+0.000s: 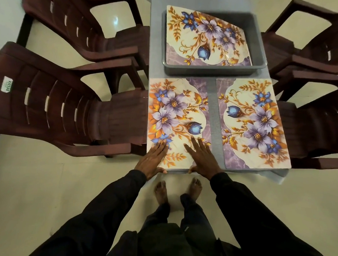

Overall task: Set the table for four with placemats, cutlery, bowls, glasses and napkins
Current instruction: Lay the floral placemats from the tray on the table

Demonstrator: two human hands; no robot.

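Left hand, right hand – fingers spread flat – pressing near edge of placemat.

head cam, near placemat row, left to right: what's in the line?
near-left chair → left placemat → bare table strip → right placemat → near-right chair

two floral placemats flat side by side on the table, a third tilted in the grey tub
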